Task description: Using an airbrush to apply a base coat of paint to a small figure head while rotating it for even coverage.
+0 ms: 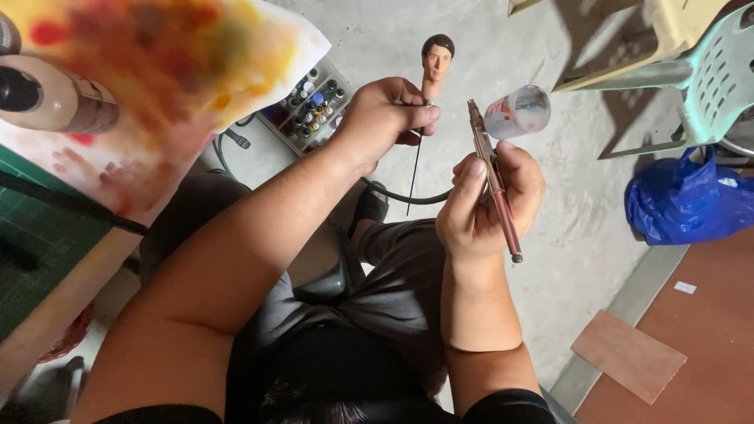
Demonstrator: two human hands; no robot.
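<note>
Airbrush (495,184) sits gripped in the right hand (487,204), tip up toward the doll head (437,59). Left hand (385,118) clutches its stick, just beside.

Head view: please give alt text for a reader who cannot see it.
A seated person's left hand holds a small painted figure head on a thin rod, while the right hand holds an airbrush with a clear cup. A tray of paint bottles sits on the concrete floor.

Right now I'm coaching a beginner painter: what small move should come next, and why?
Probably swing the airbrush tip toward the figure head. The right hand holds it pointing past the head, which the left hand holds up apart from it.
</note>
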